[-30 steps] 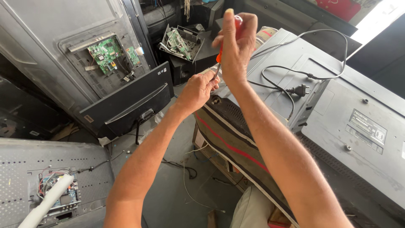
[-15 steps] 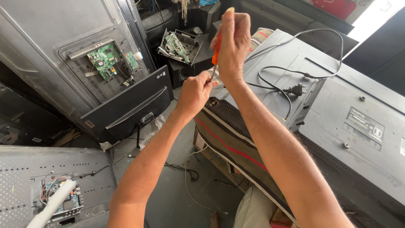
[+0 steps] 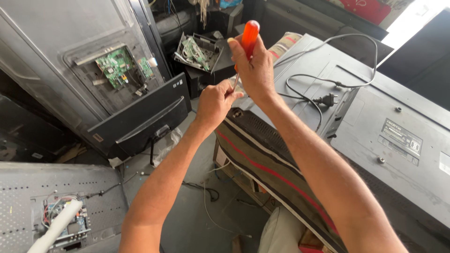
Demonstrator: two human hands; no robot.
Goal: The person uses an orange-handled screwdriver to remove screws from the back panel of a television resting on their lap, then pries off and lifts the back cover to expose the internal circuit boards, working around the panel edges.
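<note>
Both arms reach forward — right hand (image 3: 255,70) raised, fingers curled shut; left hand (image 3: 214,102) clenched just below

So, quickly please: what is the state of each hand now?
Left hand: closed around the lower shaft of the screwdriver.
Right hand: closed on the orange handle of the screwdriver, above the grey television back.
</note>
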